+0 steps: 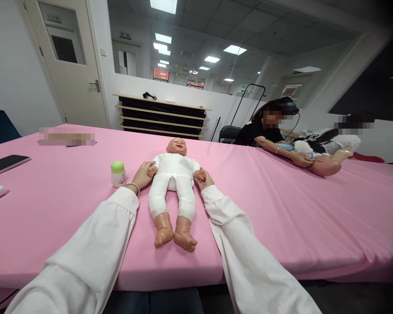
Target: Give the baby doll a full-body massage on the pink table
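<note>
Baby doll: vinyl infant manikin in a white padded sleeper, lying on its back; head points away from the person, bare feet toward them; it lies between the two forearms.
Left hand: clamped around the doll's right hand; silver bead bracelet on the wrist; white cuff just behind it.
Right hand: closed on the doll's left hand; well apart from the other hand, with the doll's torso between them.
Table: pink sheet under the doll, slightly creased.
Nearby: white bottle with a green cap stands upright just beside the left hand; black smartphone lies near the left edge.
Co-worker: person in a black top leans in at the far right; their hand rests on a second doll.
Background: black shelf rack against a low white wall; white door at the left.
</note>
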A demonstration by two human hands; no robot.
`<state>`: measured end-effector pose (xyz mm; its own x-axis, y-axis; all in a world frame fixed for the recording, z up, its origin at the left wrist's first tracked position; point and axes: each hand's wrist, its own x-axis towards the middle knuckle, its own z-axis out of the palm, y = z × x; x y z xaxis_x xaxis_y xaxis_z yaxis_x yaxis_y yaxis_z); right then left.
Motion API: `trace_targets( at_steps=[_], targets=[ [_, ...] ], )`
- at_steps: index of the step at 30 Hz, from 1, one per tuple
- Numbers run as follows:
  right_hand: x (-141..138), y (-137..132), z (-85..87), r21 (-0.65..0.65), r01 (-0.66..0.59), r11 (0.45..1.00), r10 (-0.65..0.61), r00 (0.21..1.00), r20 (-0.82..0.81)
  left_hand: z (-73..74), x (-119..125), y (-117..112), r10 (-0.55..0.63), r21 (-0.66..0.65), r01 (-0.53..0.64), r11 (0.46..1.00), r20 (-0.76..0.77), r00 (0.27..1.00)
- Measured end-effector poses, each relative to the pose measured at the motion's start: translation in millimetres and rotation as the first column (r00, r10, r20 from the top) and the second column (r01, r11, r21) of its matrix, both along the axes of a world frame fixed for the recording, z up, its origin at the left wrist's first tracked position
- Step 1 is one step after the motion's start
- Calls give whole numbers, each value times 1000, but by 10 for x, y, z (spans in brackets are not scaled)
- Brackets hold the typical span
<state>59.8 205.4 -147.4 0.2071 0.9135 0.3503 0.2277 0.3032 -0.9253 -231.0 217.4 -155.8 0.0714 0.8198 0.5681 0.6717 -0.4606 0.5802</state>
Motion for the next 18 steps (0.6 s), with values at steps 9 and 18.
trace_targets(
  at_steps=[9, 18],
  targets=[
    [-50, 214, -88, 87, 186, 979, -195, 974, 117, 123, 117, -8, 129, -175, -85, 981, 264, 956],
    [-305, 701, 233, 194, 411, 891, -407, 911, -64, 222, 345, 513, 237, -117, -210, 971, 329, 914]
  ],
)
